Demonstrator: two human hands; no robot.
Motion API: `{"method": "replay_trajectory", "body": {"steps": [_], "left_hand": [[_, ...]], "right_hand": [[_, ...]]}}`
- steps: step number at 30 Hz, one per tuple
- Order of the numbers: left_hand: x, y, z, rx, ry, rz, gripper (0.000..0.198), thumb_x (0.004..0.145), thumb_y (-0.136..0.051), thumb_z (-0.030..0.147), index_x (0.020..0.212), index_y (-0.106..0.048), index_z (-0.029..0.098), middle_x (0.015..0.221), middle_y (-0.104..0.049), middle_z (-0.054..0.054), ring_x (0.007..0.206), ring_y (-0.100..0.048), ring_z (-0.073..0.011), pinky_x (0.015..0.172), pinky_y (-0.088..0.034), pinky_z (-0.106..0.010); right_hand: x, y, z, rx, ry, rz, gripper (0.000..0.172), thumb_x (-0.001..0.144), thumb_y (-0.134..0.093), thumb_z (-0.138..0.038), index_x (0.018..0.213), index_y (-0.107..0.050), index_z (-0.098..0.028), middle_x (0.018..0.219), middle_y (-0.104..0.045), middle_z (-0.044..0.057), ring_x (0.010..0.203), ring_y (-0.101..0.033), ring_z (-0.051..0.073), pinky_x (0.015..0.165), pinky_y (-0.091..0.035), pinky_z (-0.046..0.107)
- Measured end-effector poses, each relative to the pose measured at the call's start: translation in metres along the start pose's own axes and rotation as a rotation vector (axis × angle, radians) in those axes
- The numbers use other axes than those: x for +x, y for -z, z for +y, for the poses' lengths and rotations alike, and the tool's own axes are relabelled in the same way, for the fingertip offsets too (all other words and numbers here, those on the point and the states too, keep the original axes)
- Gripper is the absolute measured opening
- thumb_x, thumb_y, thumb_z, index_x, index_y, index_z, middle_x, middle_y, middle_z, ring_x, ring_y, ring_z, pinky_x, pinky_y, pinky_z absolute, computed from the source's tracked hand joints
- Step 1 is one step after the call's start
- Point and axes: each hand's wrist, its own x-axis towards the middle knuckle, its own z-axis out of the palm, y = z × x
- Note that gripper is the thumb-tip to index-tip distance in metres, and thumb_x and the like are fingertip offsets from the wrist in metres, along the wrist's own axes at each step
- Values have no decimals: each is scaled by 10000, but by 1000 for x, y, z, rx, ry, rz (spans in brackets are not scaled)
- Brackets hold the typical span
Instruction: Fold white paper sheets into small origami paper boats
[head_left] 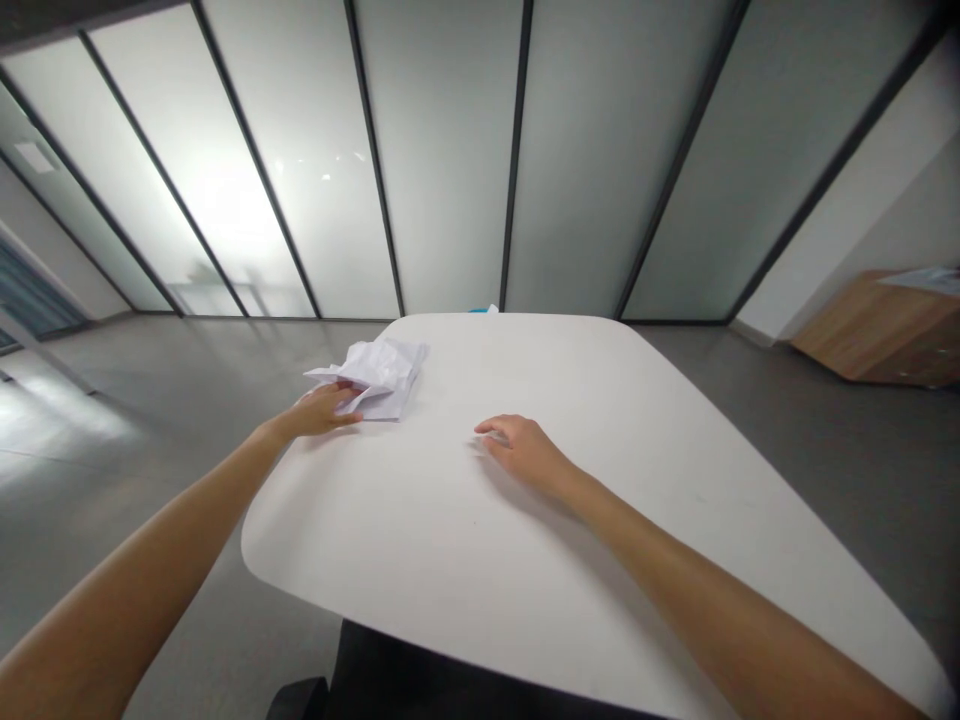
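Note:
At the left edge of the table, my left hand [322, 408] reaches into a crumpled sheet of paper [375, 365]. Its fingers go partly under the folds, and the thumb lies lower, with a corner of white paper between them. Beneath the crumpled sheet is a flat stack of white paper [390, 406]. My right hand [521, 450] hovers low over the middle of the table, casting a shadow. Its fingers are loosely curved, thumb apart from the index finger, and nothing is in it.
The white table [600, 400] has rounded corners. A small blue item [478, 310] with something white shows just beyond its far edge. A black chair [420, 675] is at the near edge. Frosted glass panels [450, 150] stand behind, and a wooden cabinet [877, 330] is at right.

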Motion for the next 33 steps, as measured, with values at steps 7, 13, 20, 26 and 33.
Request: {"method": "replay_trajectory", "body": {"steps": [7, 13, 20, 26, 33], "left_hand": [[5, -13, -4, 194, -105, -93, 702, 825, -639, 694, 1389, -640, 276, 1269, -670, -158, 1225, -589, -383, 1100, -403, -458], [9, -26, 2, 255, -95, -94, 606, 948, -491, 660, 1371, -635, 251, 1186, -685, -151, 1155, -618, -362, 1030, -447, -489], [3, -43, 8, 260, -112, 22, 455, 987, -496, 580, 1326, -622, 302, 1386, -626, -84, 1312, -556, -307, 1207, -281, -573], [-2, -46, 7, 298, -140, 51, 495, 1027, -442, 548, 1469, -531, 342, 1516, -559, -52, 1467, -428, -304, 1260, -168, -604], [-3, -45, 12, 344, -140, 13, 593, 1005, -459, 596, 1556, -439, 380, 1603, -453, -30, 1494, -390, -345, 1218, -307, -599]], "right_hand": [[139, -37, -49, 17, 102, 57, 301, 1001, -543, -350, 1214, -692, -198, 1168, -761, 84, 1079, -695, 242, 965, -491, 362], [210, -90, -59, 3, -69, 12, 537, 916, -644, -523, 1345, -599, -204, 1068, -777, 70, 1083, -698, 277, 967, -489, 380], [256, -91, -51, 44, 44, 113, 518, 857, -662, -282, 1364, -569, -234, 1156, -739, 42, 1061, -687, 227, 959, -503, 328], [317, -84, 0, -53, -178, 223, 465, 915, -588, -241, 1374, -525, -206, 1278, -695, 107, 1159, -655, 260, 975, -502, 356], [324, -103, 30, -399, -197, 189, 495, 945, -562, -238, 1433, -509, -183, 1388, -597, 187, 1237, -565, 332, 1007, -461, 463]]}}
